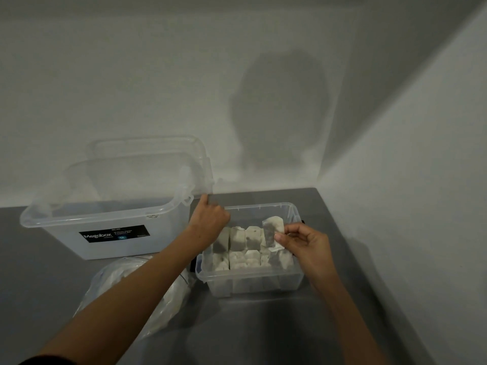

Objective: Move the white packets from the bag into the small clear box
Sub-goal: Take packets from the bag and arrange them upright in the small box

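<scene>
The small clear box (pixel 253 283) stands on the grey table right of centre, with several white packets (pixel 242 248) packed upright in two rows inside. My right hand (pixel 305 245) pinches one white packet (pixel 273 230) above the box's right side. My left hand (pixel 209 218) is closed at the box's back left corner, fingers curled; whether it grips the rim I cannot tell. The clear plastic bag (pixel 131 293) lies left of the box, partly under my left forearm, with pale contents inside.
A large clear storage box (pixel 105 225) with a black label stands at the back left, its lid (pixel 147 151) leaning on the wall behind. White walls close in the back and right. The grey table (pixel 263 333) stretches toward me.
</scene>
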Tool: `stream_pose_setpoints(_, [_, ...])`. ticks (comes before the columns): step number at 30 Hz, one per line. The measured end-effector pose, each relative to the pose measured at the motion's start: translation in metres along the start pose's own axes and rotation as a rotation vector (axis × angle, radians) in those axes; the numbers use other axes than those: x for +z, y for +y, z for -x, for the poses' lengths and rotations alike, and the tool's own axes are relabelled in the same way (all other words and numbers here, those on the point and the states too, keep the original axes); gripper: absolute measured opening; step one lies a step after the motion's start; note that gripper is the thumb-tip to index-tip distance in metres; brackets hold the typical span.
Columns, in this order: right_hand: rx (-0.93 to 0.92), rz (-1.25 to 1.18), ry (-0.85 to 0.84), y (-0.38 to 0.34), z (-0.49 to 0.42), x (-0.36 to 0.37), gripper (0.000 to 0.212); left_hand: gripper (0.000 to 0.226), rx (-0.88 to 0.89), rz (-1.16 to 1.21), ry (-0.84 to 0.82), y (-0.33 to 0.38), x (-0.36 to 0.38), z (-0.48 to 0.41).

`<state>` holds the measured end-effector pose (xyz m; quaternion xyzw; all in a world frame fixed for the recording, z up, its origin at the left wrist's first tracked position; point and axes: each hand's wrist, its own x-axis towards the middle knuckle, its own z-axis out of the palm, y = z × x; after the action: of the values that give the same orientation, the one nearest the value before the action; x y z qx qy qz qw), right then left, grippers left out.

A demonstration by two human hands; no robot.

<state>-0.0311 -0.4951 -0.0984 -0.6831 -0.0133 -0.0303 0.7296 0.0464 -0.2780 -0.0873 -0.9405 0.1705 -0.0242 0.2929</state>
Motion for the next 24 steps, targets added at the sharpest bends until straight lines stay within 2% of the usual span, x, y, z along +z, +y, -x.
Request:
stream_pose_setpoints(6, [0.02,0.002,0.021,0.002,-0.002,0.003,0.006,0.016,-0.01,-0.063,-0.012,0.008,0.0,-0.001])
stream_pose_setpoints(9, [0.035,-0.004,0.026,0.003,-0.003,0.003,0.007,0.013,-0.057,0.058,0.02,0.009,-0.007,0.001])
stream_pose_setpoints(11, [0.046,-0.01,0.033,0.003,-0.002,0.002,0.006,0.015,-0.118,0.393,0.082,0.007,-0.018,0.003])
stream_pose_setpoints(14, [0.063,-0.027,0.036,0.002,-0.002,0.003,0.005,0.023,-0.053,1.201,0.113,0.005,-0.044,0.011])
stream_pose_setpoints(16, [0.076,-0.045,0.032,0.001,-0.001,0.004,0.005,0.021,-0.014,1.408,0.205,0.008,-0.061,0.018])
stream_pose_setpoints(18, [0.1,-0.066,0.025,-0.001,-0.001,0.004,0.006,0.016,0.006,1.341,0.38,0.012,-0.069,0.024])
stream_pose_setpoints(20, [0.111,-0.052,0.0,-0.003,-0.001,0.004,0.007,0.024,0.07,1.254,0.475,0.015,-0.073,0.027])
stream_pose_setpoints(22, [0.086,0.025,-0.055,-0.008,-0.002,0.002,0.008,0.027,0.136,1.237,0.391,0.014,-0.076,0.028])
stream_pose_setpoints(24, [0.041,0.117,-0.112,-0.016,-0.004,0.0,0.008,0.04,0.207,1.184,0.213,0.012,-0.078,0.026])
